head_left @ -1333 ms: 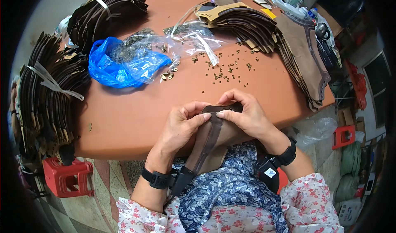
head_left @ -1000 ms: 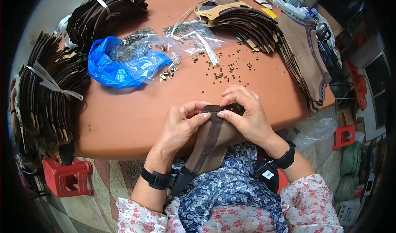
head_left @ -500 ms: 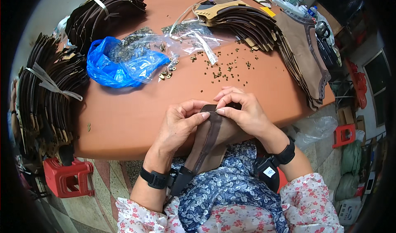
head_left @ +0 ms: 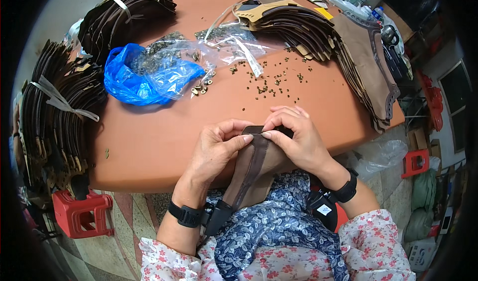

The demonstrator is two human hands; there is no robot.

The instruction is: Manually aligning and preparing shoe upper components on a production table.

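Panel [head_left: 256,169] is in both our hands, top end up, over the near edge of the worktop [head_left: 149,149], with the rest sloping down from the fingers toward our lap. It's brown, with a darker strip running along its length below the fingers. Our left hand [head_left: 211,151] has thumb and forefinger closed on the top corner, pretty much a flat pinch. Our right hand [head_left: 303,139] is just beside it, thumb and forefinger pinching the same top edge, tips together, the other fingers loosely bent above. Can't tell if we've also got some tiny bit tucked between the right fingertips.

Straight past the fingers we've got loads of little metal bits [head_left: 271,89] scattered about, kinda brassy looking. Ahead and to the left of the fingers sits a blue bag [head_left: 119,84] with a clear bag [head_left: 174,79] bunched over it, and a few bigger brass pieces [head_left: 201,89] just beside that. Way off left of the fingers is a dark stack [head_left: 59,116] tied with a pale strip [head_left: 64,102], and another tied bundle [head_left: 124,22] lies beyond it. Far ahead and slightly right of the fingers we have a fanned pile [head_left: 294,29], then well to the right some tan pieces [head_left: 363,54] overlapping, holes along the edge of the top one.
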